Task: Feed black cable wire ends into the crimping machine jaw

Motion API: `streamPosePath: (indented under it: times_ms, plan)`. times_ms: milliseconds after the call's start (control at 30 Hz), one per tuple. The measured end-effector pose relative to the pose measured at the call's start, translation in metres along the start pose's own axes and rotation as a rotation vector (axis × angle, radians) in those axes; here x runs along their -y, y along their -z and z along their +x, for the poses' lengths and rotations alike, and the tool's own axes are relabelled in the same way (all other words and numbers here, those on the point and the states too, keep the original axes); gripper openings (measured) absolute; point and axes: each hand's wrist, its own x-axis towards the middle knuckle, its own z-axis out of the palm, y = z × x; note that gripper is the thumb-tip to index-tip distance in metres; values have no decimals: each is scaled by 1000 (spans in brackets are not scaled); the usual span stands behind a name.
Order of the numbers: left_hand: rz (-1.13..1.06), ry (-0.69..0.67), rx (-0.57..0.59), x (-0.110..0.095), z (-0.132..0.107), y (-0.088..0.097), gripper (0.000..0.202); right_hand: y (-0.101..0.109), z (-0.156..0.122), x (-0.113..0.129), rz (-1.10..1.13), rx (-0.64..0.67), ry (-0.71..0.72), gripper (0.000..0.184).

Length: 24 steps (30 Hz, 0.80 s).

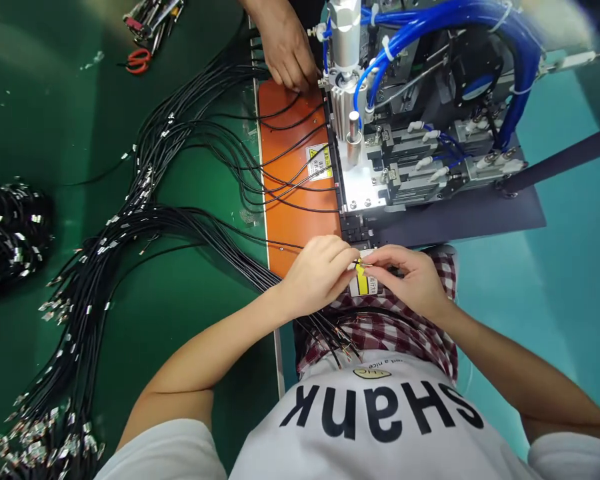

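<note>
My left hand (320, 270) and my right hand (413, 277) meet at the near end of the orange plate (293, 173), fingers pinched together around a thin black wire end (359, 261). Beneath them lies a small white and yellow label (366, 285). Several black wires (285, 177) run across the orange plate into the machine's black slot strip (336, 167). A bunch of stripped wire ends (337, 340) hangs over my checked lap. Another person's hand (285, 47) rests at the far end of the orange plate.
A metal machine (405, 153) with blue air hoses (460, 27) stands right of the plate. A large bundle of black wires with metal terminals (95, 280) spreads over the green mat. Another coil (10, 233) lies far left. Red-handled scissors (139, 60) and tools sit at the back.
</note>
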Motion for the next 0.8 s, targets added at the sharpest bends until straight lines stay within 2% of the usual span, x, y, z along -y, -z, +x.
streamPosePath:
  times_ms: [133,233,400,567,800]
  plan:
    - [-291,55,-84,-6,15,-8,16,6,2,-8,132,-26,-101,20]
    - [-390,124,-170,-5,19,-12,12,12,4,-12,236,-21,-172,28]
    - [-466,233,-212,-5,19,-16,10,11,8,-12,344,-37,-222,23]
    - [-493,237,-211,-6,19,-14,16,8,14,-5,392,-61,-212,17]
    - [-466,259,-259,-8,18,-15,12,7,24,-5,465,-32,-244,15]
